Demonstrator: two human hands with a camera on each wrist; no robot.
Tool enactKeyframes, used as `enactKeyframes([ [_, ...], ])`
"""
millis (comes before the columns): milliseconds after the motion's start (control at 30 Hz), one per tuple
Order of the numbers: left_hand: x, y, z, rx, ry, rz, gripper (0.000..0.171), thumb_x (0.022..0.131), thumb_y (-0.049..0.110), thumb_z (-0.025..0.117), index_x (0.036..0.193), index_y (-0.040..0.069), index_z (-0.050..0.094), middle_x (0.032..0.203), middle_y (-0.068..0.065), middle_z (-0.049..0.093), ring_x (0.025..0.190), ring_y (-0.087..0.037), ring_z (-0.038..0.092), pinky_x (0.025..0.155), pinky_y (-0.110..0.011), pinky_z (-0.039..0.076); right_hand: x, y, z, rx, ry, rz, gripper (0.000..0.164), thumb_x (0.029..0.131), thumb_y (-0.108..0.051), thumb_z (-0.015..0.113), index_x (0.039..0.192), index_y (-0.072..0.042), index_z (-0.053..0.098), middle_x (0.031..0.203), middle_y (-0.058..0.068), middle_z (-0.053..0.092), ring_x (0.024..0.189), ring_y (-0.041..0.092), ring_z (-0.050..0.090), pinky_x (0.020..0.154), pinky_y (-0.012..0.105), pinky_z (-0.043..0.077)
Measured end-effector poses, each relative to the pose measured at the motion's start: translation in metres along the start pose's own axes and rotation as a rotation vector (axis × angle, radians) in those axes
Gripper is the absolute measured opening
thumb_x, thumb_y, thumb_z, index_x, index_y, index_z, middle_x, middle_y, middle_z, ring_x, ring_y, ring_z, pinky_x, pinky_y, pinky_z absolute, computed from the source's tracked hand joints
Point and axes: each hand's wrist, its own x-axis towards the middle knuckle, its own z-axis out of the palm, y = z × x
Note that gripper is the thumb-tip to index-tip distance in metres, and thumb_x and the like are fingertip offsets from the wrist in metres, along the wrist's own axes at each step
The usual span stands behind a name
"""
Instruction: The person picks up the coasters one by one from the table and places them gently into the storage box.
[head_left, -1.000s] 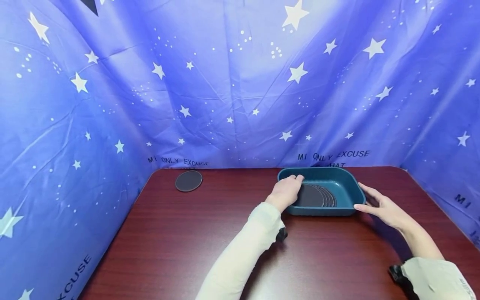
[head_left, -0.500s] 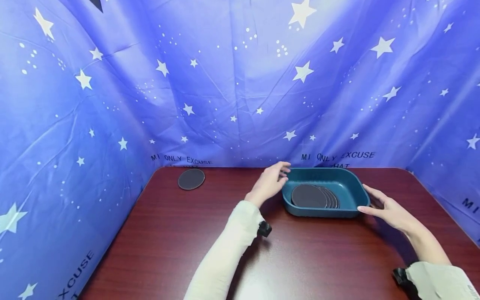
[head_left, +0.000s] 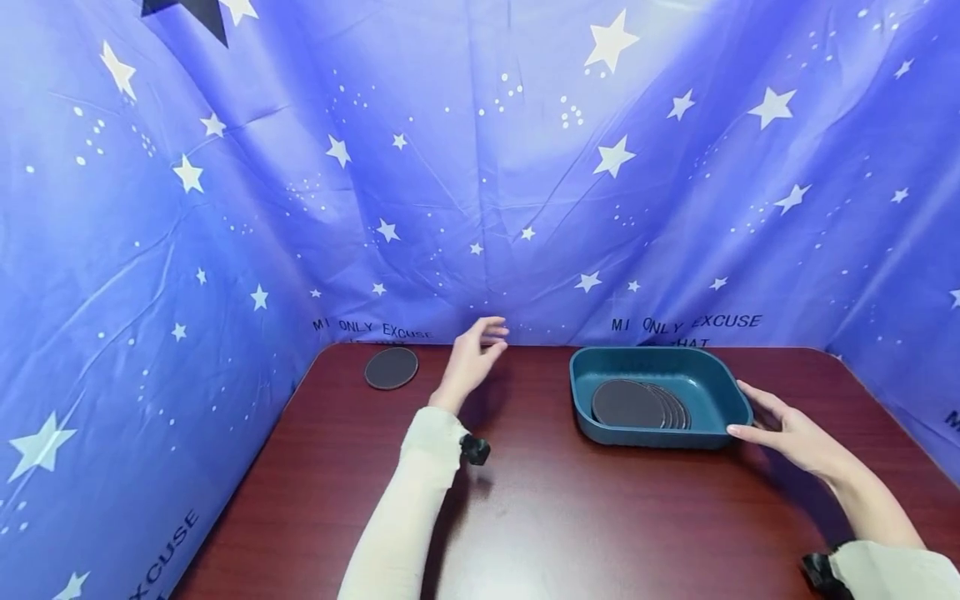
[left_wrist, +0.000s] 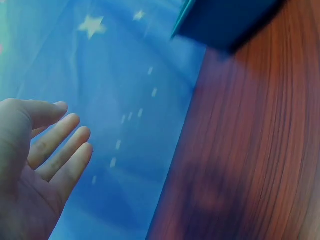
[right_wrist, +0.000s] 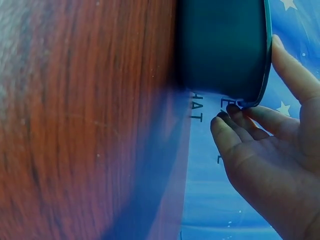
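Observation:
My left hand is in the air over the back of the table, holding nothing. Its fingers are loosely bent and apart. To its left lies a dark round coaster, flat on the table. My right hand holds the right end of a teal plastic bin, thumb near the front corner and fingers at the end wall. Inside the bin, several dark round coasters lean overlapped toward the left. The right wrist view shows the bin's wall between thumb and fingers.
A dark red wooden table fills the lower view. Blue star-printed curtains hang along its back and sides.
My left hand has come out of the bin, leaving the coasters there, and has moved left toward the lone coaster. The right hand stays at the bin's right end.

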Motion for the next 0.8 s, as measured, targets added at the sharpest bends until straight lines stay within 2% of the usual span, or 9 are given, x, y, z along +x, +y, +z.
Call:
enactKeyframes([
  [233,-0.011,-0.029,-0.046,0.047,0.133,-0.036,0.037,0.091,0.002,0.067,0.127,-0.001,0.062,0.114,-0.016,0.074,0.107,-0.032,0.071,0.096,-0.044,0.055,0.002,0.003,0.001,0.050,-0.002,-0.058,0.074,0.094,0.002,0.061,0.155,0.006,0.020,0.131,-0.039,0.038,0.113,-0.028,0.041,0.086,-0.002,0.041],
  [467,-0.018,-0.055,-0.089,0.067,0.203,-0.104,0.036,0.091,0.001,0.066,0.127,-0.002,0.062,0.116,-0.019,0.073,0.108,-0.033,0.070,0.097,-0.045,0.054,0.004,0.004,0.002,0.057,-0.011,-0.037,0.075,0.095,0.000,0.062,0.156,0.006,0.018,0.130,-0.039,0.037,0.112,-0.028,0.041,0.085,-0.001,0.043],
  [800,-0.027,-0.092,-0.132,0.109,0.330,-0.196,0.038,0.090,0.002,0.069,0.127,-0.003,0.063,0.116,-0.021,0.072,0.107,-0.036,0.070,0.096,-0.043,0.055,0.005,0.002,0.001,0.053,-0.010,-0.023,0.075,0.095,0.000,0.061,0.156,0.006,0.018,0.130,-0.039,0.037,0.111,-0.028,0.041,0.085,-0.001,0.043],
])
